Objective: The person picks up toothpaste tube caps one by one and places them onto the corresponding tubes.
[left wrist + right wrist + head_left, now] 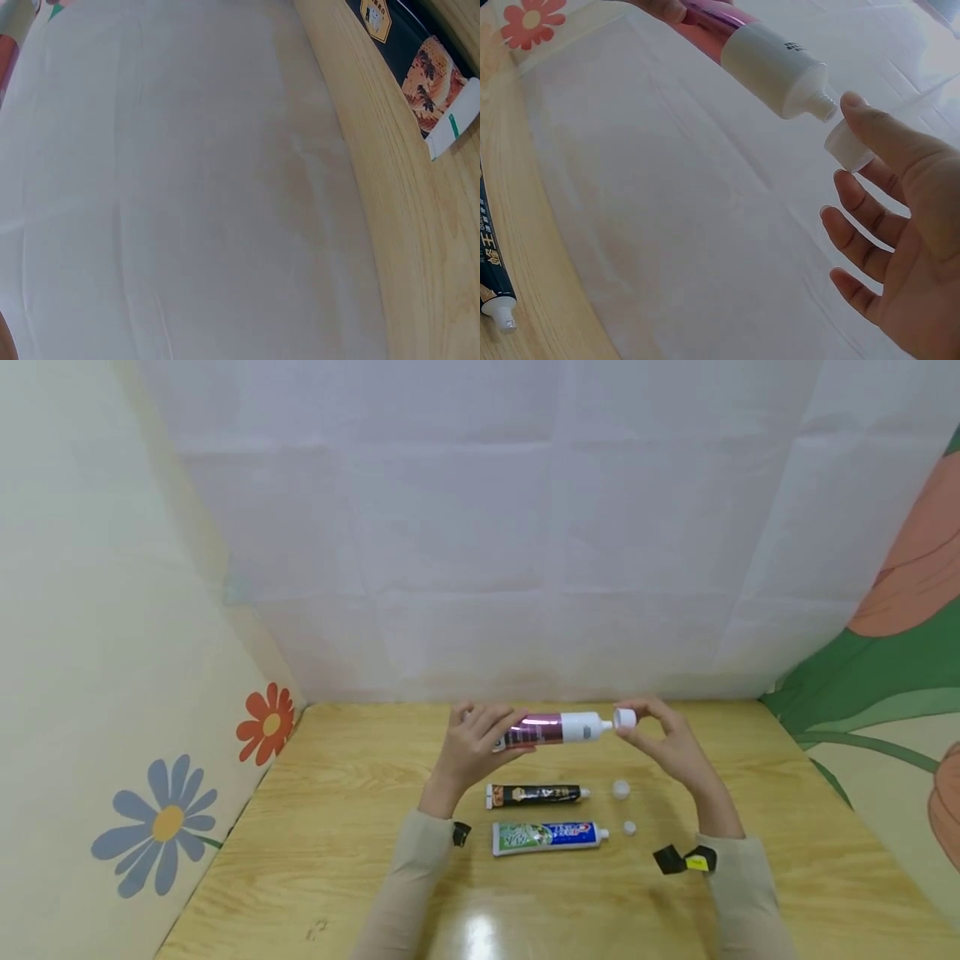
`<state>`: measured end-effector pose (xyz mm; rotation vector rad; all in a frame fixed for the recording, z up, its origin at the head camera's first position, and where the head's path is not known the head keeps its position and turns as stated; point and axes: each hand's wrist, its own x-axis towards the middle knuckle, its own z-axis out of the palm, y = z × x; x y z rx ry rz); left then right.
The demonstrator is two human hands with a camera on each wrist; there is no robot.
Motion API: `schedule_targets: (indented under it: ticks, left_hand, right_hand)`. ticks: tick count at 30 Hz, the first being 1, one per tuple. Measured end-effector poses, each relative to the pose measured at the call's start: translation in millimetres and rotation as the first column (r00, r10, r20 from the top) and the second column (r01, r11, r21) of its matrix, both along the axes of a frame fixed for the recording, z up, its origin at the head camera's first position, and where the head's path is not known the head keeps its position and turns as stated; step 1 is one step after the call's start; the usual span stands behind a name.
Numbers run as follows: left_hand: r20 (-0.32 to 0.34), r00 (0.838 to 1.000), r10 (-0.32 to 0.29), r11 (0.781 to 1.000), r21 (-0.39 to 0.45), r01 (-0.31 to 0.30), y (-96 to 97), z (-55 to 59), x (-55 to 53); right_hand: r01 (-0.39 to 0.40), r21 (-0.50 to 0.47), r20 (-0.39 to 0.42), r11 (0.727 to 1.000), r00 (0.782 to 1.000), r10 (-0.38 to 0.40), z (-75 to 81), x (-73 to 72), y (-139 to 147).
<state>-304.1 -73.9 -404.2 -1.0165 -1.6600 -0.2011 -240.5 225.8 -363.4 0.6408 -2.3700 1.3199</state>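
Currently, the pink-and-white tube (581, 727) is held above the far part of the wood-grain table (315, 777), approximately horizontal, with its exposed nozzle directed toward the person's right. The left hand (480, 743) grips the rear portion of the tube, its fingers curled over the body; exact thumb placement cannot be told. The right hand (667, 747) pinches a white cap (624, 718) between thumb and forefinger; its remaining fingers are slightly bent and spaced apart, clear of the cap. The cap is located just beside the nozzle, and the right wrist view shows a narrow gap between the two parts. Below the held tube in the head view, two further tubes lie flat, roughly parallel: a black tube (540, 795) and, nearer the person, a green-and-blue tube (547, 837). Both nozzles point right. A larger loose cap (621, 789) rests to the right of the black tube, and a smaller loose cap (630, 828) rests near the nozzle of the green-and-blue tube. Behind the table hangs a creased white sheet (487, 527); a red flower print (266, 725) decorates the left-hand panel.
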Motion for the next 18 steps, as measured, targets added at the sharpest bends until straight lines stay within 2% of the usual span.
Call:
schedule_targets:
  ticks: [9, 18]
  left_hand:
    - [-0.004, 1.0, -0.006, 1.0, 0.007, 0.006, 2.2, -5.3, 3.2]
    - [-0.05, 0.999, -0.008, 1.0, 0.0, 0.008, 4.8, -1.1, -0.7]
  right_hand:
    - [-0.015, 0.063, -0.035, 0.998, 0.999, 0.017, -3.0, 0.8, -2.4]
    - [-0.003, 0.055, -0.006, 0.998, 1.0, 0.003, -1.1, -0.6, -5.5]
